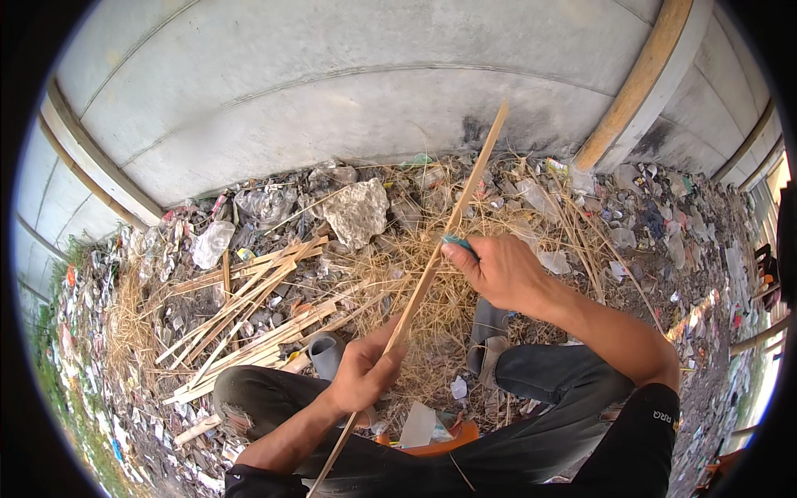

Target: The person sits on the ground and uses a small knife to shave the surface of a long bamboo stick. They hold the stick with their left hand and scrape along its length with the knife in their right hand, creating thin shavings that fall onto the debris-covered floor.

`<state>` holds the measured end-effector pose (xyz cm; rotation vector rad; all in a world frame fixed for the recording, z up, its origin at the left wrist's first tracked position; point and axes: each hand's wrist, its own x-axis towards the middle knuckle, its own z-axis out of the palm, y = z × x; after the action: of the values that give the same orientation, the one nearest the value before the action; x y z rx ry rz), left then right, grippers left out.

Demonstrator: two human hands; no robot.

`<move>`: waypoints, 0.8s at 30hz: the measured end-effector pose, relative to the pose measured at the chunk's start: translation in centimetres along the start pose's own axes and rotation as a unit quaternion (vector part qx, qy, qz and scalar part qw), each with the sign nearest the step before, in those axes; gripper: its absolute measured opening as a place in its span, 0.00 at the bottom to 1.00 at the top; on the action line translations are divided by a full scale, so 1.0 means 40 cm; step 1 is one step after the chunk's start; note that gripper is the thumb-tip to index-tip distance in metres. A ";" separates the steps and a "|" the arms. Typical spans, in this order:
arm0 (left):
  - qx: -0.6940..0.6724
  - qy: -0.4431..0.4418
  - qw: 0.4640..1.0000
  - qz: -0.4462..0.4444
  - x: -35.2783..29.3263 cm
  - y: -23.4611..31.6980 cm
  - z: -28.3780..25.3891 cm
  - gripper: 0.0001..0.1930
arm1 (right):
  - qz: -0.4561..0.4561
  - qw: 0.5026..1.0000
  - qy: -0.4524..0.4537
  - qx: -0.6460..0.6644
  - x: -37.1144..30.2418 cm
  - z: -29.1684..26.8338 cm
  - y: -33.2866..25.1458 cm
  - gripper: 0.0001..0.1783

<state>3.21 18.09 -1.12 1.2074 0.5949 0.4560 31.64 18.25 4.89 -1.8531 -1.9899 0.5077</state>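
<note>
Your left hand [369,367] is gripping a long pale strip [421,295] low down, its fingers curled firmly around it. Your right hand [504,270] is closing in a fist around a turquoise thing [457,241], and its thumb is pressing close against the strip's side. The turquoise thing is possibly a handle, though your fingers are hiding too much of it to be sure. The strip is slanting between your hands, running from the lower edge between your legs up and to the right, its far tip showing against the wall [357,120].

Beneath the strip, a heap of straw-coloured shavings [432,311] is spreading over the ground. Your knees are bending out to either side in dark trousers [531,432], and a grey boot [490,328] is showing below your right wrist. Something orange [452,438] is peeking out between your thighs. An open grey tube [326,355] is standing just beside your left knee.

Further left, cut strips [249,344] are lying in loose, crossing bundles. Beyond them, a rough whitish rock [357,214] is resting among scattered litter [212,245]. The grey panelled wall is curving across the far side, with a wooden pole [638,83] leaning at the right.
</note>
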 end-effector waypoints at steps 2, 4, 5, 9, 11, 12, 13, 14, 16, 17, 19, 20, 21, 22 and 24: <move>-0.027 0.005 0.999 -0.024 0.016 0.007 -0.006 0.28 | -0.043 0.998 -0.052 -0.019 -0.049 0.041 -0.067 0.39; -0.035 0.013 0.999 -0.014 0.021 0.008 -0.008 0.28 | -0.075 0.994 -0.082 -0.009 -0.083 0.100 -0.098 0.38; -0.030 0.009 0.999 -0.022 0.014 0.012 -0.014 0.28 | -0.056 0.998 -0.034 0.002 -0.056 0.099 -0.072 0.39; 0.005 -0.015 0.999 -0.035 -0.027 -0.001 -0.016 0.29 | 0.118 0.988 0.097 -0.002 0.087 -0.039 0.164 0.44; 0.037 -0.043 0.998 -0.025 -0.021 -0.035 -0.009 0.30 | 0.192 0.973 0.126 -0.039 0.082 -0.092 0.268 0.46; 0.052 -0.051 0.997 -0.037 -0.019 -0.038 -0.007 0.29 | 0.235 0.962 0.122 -0.064 0.073 -0.113 0.323 0.46; 0.061 -0.059 0.996 -0.034 -0.019 -0.034 0.000 0.29 | 0.232 0.958 0.154 -0.068 0.061 -0.130 0.389 0.47; 0.069 -0.063 0.995 -0.033 -0.024 -0.029 0.003 0.29 | 0.227 0.954 0.182 -0.070 0.059 -0.146 0.414 0.47; 0.080 -0.072 0.994 -0.035 -0.025 -0.034 -0.002 0.28 | 0.275 0.943 0.178 -0.063 0.042 -0.150 0.456 0.48; 0.082 -0.076 0.993 -0.039 -0.021 -0.041 -0.004 0.28 | 0.280 0.937 0.195 -0.078 0.036 -0.145 0.476 0.48; 0.069 -0.090 0.991 -0.064 -0.025 -0.041 0.001 0.28 | 0.292 0.922 0.231 -0.109 0.028 -0.133 0.552 0.48; 0.056 -0.100 0.990 -0.085 -0.038 -0.032 0.005 0.28 | 0.310 0.907 0.262 -0.110 0.003 -0.164 0.621 0.48; 0.046 -0.114 0.987 -0.105 -0.048 -0.025 0.005 0.29 | 0.328 0.890 0.298 -0.110 -0.047 -0.224 0.711 0.48; 0.062 -0.115 0.987 -0.088 -0.065 -0.038 0.003 0.28 | 0.345 0.870 0.337 -0.109 -0.077 -0.265 0.760 0.47; 0.029 -0.095 0.990 -0.096 -0.068 -0.040 -0.010 0.28 | 0.322 0.869 0.353 -0.130 -0.107 -0.230 0.758 0.46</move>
<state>0.88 16.22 -2.26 1.2190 0.5559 0.1605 62.70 16.16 -2.46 -2.3934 -0.9696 -0.2895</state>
